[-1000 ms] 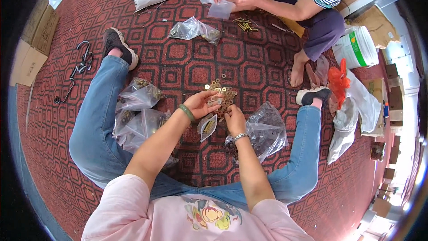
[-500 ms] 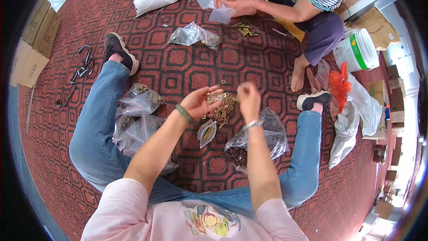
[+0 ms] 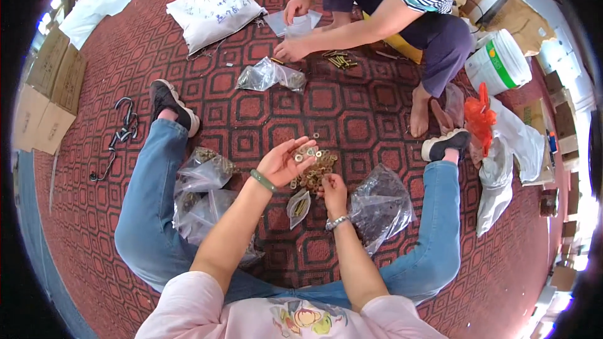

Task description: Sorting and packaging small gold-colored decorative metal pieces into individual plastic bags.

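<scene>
My left hand is palm up and cupped, its fingers fairly straight. A few metal washers lie on it near the fingers. Under and beside it is a loose pile of brass-coloured washers and nuts on the carpet. My right hand is at the pile's near right edge, fingertips pinched together; what is between them is too small to make out. Just left of those fingers lies a small clear zip bag with brass-coloured bolts inside. A larger clear plastic bag spreads on the right of my right wrist.
Several clear bags of hardware lie by my left leg. Ahead, a co-worker's hand reaches beside another clear bag, near loose bolts. A white sack, a white bucket and an orange-red bag stand around.
My right hand has come down toward me to the pile's near edge. My left hand stays palm up with washers. The co-worker's one hand has moved left to the carpet. The view has shifted.
</scene>
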A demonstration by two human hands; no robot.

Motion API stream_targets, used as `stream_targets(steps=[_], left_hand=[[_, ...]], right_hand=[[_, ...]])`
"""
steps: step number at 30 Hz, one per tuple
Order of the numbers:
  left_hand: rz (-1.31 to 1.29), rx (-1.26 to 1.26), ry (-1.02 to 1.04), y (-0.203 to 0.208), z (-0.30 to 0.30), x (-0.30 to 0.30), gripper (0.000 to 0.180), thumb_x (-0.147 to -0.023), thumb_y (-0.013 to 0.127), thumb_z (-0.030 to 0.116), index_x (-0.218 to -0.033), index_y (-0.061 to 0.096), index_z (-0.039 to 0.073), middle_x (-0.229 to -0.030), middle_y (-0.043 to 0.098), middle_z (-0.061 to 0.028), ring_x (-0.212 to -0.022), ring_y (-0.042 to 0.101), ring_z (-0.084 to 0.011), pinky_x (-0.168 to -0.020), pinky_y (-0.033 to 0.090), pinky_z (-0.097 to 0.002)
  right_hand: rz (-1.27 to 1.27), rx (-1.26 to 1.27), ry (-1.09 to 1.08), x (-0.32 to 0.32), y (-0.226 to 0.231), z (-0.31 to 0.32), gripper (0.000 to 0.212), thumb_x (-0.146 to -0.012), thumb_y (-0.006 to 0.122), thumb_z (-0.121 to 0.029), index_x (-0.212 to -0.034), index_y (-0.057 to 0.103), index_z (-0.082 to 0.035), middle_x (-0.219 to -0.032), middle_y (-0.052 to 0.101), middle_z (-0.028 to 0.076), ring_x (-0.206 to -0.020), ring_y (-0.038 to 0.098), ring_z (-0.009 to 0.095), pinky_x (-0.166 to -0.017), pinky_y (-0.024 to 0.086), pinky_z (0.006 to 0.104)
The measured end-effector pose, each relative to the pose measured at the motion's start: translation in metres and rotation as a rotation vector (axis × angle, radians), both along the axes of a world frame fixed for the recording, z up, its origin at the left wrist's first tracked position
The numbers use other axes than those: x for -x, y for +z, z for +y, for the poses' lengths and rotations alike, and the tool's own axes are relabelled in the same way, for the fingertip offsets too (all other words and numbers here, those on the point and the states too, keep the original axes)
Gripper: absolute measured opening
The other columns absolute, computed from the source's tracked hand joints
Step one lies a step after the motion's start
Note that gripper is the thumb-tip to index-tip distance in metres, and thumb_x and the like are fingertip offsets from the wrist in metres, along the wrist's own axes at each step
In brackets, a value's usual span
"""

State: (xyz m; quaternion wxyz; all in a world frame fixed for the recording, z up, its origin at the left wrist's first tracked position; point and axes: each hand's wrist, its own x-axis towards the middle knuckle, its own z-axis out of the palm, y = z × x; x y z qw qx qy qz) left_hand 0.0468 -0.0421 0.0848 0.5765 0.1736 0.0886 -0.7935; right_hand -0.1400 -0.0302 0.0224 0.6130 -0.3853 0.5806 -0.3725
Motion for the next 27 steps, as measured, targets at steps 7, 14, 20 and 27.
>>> stream_targets(steps=[7, 14, 20, 27], left_hand=[[-0.058, 0.074, 0.036, -0.005, -0.004, -0.008, 0.03, -0.089, 0.047, 0.011, -0.116, 0.047, -0.003, -0.118, 0.053, -0.0183, -0.104, 0.055, -0.0294, -0.092, 0.045, -0.0406], [-0.073, 0.123, 0.054, 0.024, -0.007, -0.01, 0.031, -0.088, 0.047, 0.011, -0.115, 0.048, -0.003, -0.117, 0.054, -0.0173, -0.107, 0.053, -0.0292, -0.093, 0.044, -0.0404], [-0.12, 0.105, 0.07, 0.005, -0.002, -0.012, 0.031, -0.088, 0.047, 0.011, -0.116, 0.048, -0.003, -0.116, 0.055, -0.0162, -0.109, 0.053, -0.0291, -0.094, 0.043, -0.0418], [-0.056, 0.048, 0.067, 0.007, 0.0, -0.006, 0.028, -0.089, 0.046, 0.009, -0.113, 0.049, -0.004, -0.116, 0.054, -0.017, -0.11, 0.051, -0.0298, -0.094, 0.043, -0.0416]], right_hand=[[-0.231, -0.092, -0.012, 0.0, 0.009, -0.032, 0.014, -0.087, 0.051, -0.007, -0.1, 0.053, -0.004, -0.079, 0.055, 0.005, -0.065, 0.053, 0.01, -0.057, 0.047, 0.0214], [-0.401, -0.179, -0.06, 0.008, 0.014, -0.027, 0.014, -0.087, 0.051, -0.006, -0.101, 0.053, -0.004, -0.081, 0.056, 0.006, -0.069, 0.054, 0.012, -0.06, 0.048, 0.0219], [-0.556, -0.089, -0.025, 0.003, 0.013, -0.027, 0.015, -0.087, 0.051, -0.005, -0.101, 0.053, -0.003, -0.083, 0.057, 0.007, -0.072, 0.055, 0.013, -0.062, 0.048, 0.0224], [-0.687, -0.147, -0.022, 0.005, 0.018, -0.037, 0.015, -0.087, 0.051, -0.004, -0.102, 0.053, -0.003, -0.085, 0.057, 0.009, -0.075, 0.056, 0.015, -0.065, 0.048, 0.0229]])
